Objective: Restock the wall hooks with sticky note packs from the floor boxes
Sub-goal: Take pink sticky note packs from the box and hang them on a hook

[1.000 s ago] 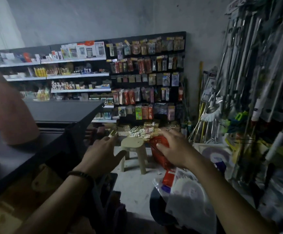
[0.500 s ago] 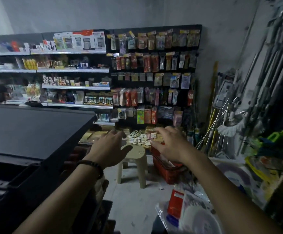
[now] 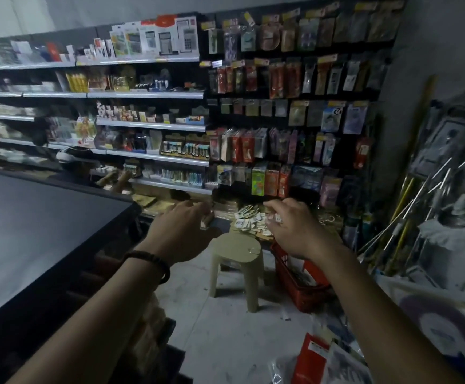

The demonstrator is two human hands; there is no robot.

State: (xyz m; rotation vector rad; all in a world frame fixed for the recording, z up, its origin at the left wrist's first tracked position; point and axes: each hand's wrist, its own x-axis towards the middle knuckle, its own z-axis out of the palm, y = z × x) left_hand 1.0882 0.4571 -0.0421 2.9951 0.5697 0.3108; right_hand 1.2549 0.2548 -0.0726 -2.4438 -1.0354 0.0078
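My left hand [image 3: 181,231] and right hand [image 3: 292,230] reach out, fingers loosely curled, empty. The sticky note packs [image 3: 249,221] lie heaped on the floor boxes [image 3: 227,209] under the wall hooks' [image 3: 295,92] bottom edge, behind the stool [image 3: 236,248]. In this dimness I might clip the stool, or scatter the heap by grabbing carelessly.

Before you: a matt beige plastic stool [image 3: 236,245] beside a red plastic lattice basket [image 3: 307,299]; sticky note packs [image 3: 249,221] with pale paper faces; glossy film-wrapped hanging goods [image 3: 277,79]; smooth metal shelf edges [image 3: 148,95]; rough, dusty concrete floor [image 3: 225,342].
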